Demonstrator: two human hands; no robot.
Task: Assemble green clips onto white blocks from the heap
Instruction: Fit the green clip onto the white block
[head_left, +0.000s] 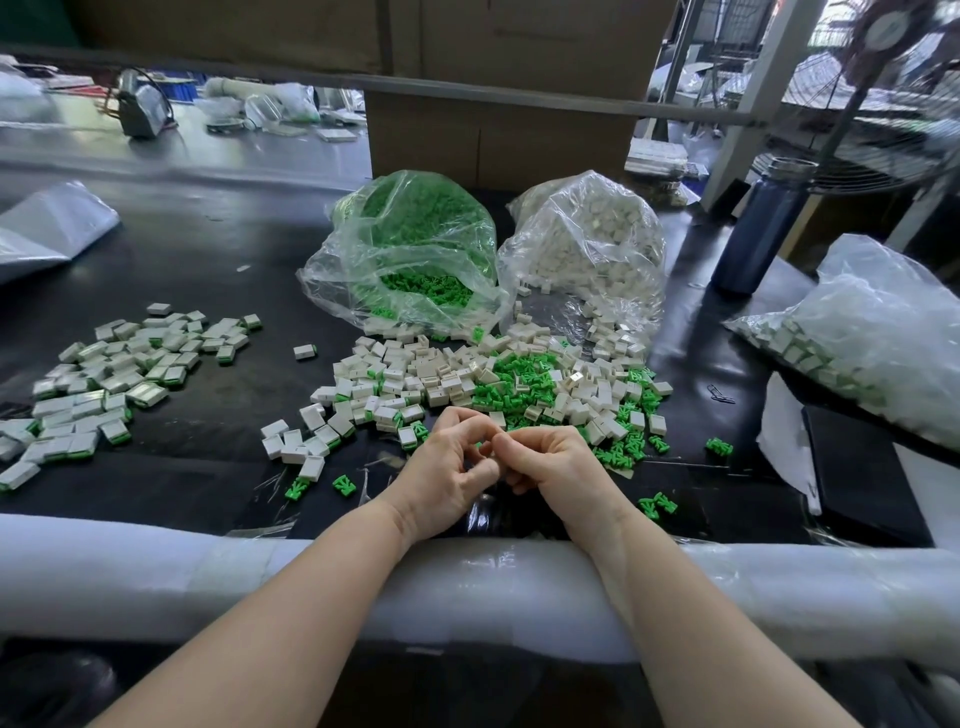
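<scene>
Both hands meet just off the surface near its front edge, knuckles touching. Left hand (451, 464) and right hand (551, 464) each have a grip curled tight, fingertips pressed together around something small. A sliver of green shows between them, likely a clip; can't tell if a block is in there too.

Mixed heap (488, 384) sits mid-surface just beyond the hands: white blocks and green clips jumbled together. Finished pile (104, 384) is toward the left edge, well apart.

Risks, my read:
- Clip goes on skewed or half seated, since the fingers cover the joint and the check is by feel only.
- Small smooth plastic could pop out of the pinch and drop past the padded front rail (260, 587).
- Stray clips near the front edge could get swept off by a wrist.

Materials: blocks are small, boxy, hard off-white plastic with a slight gloss. Clips are bright green, pronged, irregular, so they tangle. Green bag (363, 260) and white bag (623, 249) are thin crinkled clear film, slumped open. Surface (208, 260) is a dark, slightly glossy mat.
</scene>
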